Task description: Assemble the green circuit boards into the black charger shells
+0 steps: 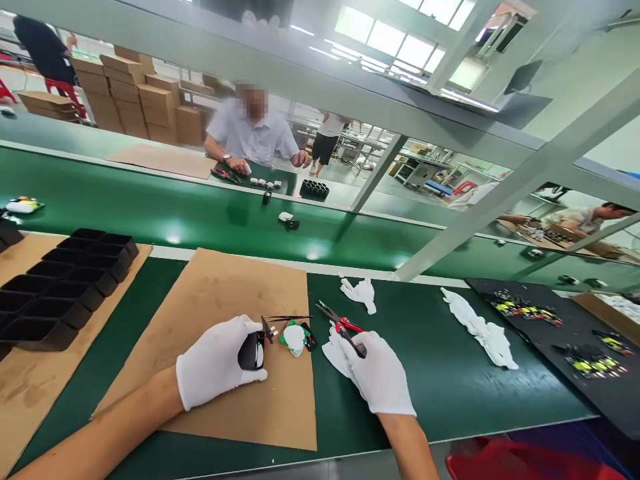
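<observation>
My left hand point(220, 360), in a white glove, is closed around a small black housing point(249, 352) with a white part inside it. The hand is over a brown cardboard sheet point(210, 420). Just right of the housing lie a green circuit board point(287, 339) with a round white piece on it, and thin dark tweezers point(287, 317). My right hand point(377, 370), also gloved, grips red-and-black needle-nose pliers point(343, 323) by the handles, jaws pointing away to the upper left. A white glove point(337, 353) lies partly under this hand.
A black compartment tray point(65, 287) stands at the left. White gloves point(360, 293) lie on the green bench, and a black mat point(545, 333) with several small assemblies is at the right. Beyond the green conveyor point(220, 230) sits a co-worker point(255, 137). A slanted metal post point(475, 213) rises at the bench's back.
</observation>
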Demonstrator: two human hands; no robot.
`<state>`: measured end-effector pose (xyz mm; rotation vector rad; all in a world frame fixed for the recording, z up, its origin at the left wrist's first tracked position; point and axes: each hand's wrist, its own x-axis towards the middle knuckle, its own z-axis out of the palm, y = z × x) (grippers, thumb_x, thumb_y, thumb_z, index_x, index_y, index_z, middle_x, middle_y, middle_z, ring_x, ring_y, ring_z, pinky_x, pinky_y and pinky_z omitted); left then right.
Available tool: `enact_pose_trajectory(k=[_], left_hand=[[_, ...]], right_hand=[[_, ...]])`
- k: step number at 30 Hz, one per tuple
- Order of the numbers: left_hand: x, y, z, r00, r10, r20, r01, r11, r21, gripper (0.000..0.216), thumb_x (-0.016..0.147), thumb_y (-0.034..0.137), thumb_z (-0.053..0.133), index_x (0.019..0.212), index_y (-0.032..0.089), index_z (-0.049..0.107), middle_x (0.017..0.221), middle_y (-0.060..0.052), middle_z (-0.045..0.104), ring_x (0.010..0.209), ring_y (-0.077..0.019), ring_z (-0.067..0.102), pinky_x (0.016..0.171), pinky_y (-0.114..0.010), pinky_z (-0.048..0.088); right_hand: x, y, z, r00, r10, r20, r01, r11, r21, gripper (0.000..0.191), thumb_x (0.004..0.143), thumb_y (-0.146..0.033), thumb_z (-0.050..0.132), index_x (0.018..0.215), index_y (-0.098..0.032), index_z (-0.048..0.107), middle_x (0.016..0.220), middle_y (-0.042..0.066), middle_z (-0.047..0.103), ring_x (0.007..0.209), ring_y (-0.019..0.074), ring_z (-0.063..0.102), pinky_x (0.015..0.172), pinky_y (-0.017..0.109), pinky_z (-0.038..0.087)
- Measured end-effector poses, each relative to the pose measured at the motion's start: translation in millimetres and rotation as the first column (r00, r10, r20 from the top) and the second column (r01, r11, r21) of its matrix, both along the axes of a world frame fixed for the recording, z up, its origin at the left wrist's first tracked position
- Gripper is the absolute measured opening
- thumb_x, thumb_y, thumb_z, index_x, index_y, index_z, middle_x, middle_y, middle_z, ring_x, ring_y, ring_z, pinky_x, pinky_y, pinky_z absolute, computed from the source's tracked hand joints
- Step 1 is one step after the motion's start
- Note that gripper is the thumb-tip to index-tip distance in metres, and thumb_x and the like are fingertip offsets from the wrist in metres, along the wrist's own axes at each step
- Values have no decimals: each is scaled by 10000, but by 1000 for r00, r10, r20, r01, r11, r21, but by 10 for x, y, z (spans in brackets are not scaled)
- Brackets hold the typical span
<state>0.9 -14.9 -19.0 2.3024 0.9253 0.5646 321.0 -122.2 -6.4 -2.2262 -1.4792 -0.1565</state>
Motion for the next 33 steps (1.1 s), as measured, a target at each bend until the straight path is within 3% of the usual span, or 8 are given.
enact_pose_trajectory(k=[4, 8, 11, 15, 20, 24, 29, 33], left_hand=[[-34, -42, 21, 999, -30, 34, 30, 1000, -2, 570, 716, 321, 900, 1218, 255, 640, 1036, -34, 702, 899, -257, 699, 809, -369, 543], [-33, -36, 42, 997, -45, 59, 44, 999, 16, 615, 695, 356, 933, 1228, 260, 642, 1030, -33, 707, 902, -257, 699, 821, -366, 537], [-29, -41, 32, 998, -57, 33, 56, 998, 41, 585, 684, 410, 943, 1172, 246, 664, 1020, -43, 714, 909, -269, 699, 832, -376, 536], [-29, -64, 26, 997, -76, 0, 75, 990, 119, 580, 680, 429, 939, 1163, 244, 675, 1007, -48, 730, 897, -275, 701, 815, -376, 532], [-35, -75, 48, 992, -123, 4, 121, 979, 167, 465, 714, 398, 904, 1103, 260, 689, 986, -33, 736, 873, -247, 697, 799, -347, 527], [-38, -76, 14, 993, -114, -22, 116, 969, 219, 478, 718, 400, 901, 1123, 254, 690, 978, -29, 743, 851, -254, 686, 771, -361, 517], [-44, -74, -59, 991, -120, -55, 130, 949, 287, 447, 772, 405, 857, 1159, 269, 681, 996, -16, 740, 857, -265, 679, 765, -390, 515], [-50, -77, -60, 990, -115, -77, 133, 944, 302, 421, 787, 416, 841, 1144, 266, 678, 991, -12, 739, 851, -263, 676, 764, -394, 518]], right_hand=[[16, -34, 137, 998, 44, -54, -39, 996, 84, 476, 962, -649, 523, 710, -251, 593, 723, 50, 672, 646, 226, 638, 592, 355, 494], [-154, -229, 308, 990, 122, -65, -105, 970, 221, 396, 979, -616, 545, 832, -255, 611, 1089, 148, 726, 1041, 336, 705, 851, 496, 559], [-410, -433, 399, 969, 246, -28, -226, 924, 308, 230, 995, -476, 615, 920, -260, 647, 1328, 159, 680, 1270, 387, 643, 977, 575, 540], [-699, -668, 426, 876, 479, -66, -455, 863, 219, 59, 1006, -326, 629, 988, -272, 612, 1451, 119, 642, 1501, 392, 456, 1150, 633, 447], [-784, -777, 224, 849, 484, -213, -448, 872, 197, 126, 1022, -208, 611, 941, -275, 542, 1223, 72, 720, 1279, 253, 677, 1010, 374, 593], [-807, -722, 71, 830, 472, -298, -428, 881, 204, 155, 1046, -253, 588, 904, -274, 528, 1100, 51, 715, 1183, 227, 732, 977, 328, 610], [-863, -675, 2, 840, 471, -270, -408, 875, 260, 172, 1062, -321, 570, 900, -275, 536, 958, 28, 685, 986, 186, 778, 850, 260, 633], [-859, -710, -95, 848, 444, -290, -382, 891, 245, 155, 1063, -348, 574, 927, -275, 560, 978, 50, 685, 1017, 199, 765, 859, 271, 630]])
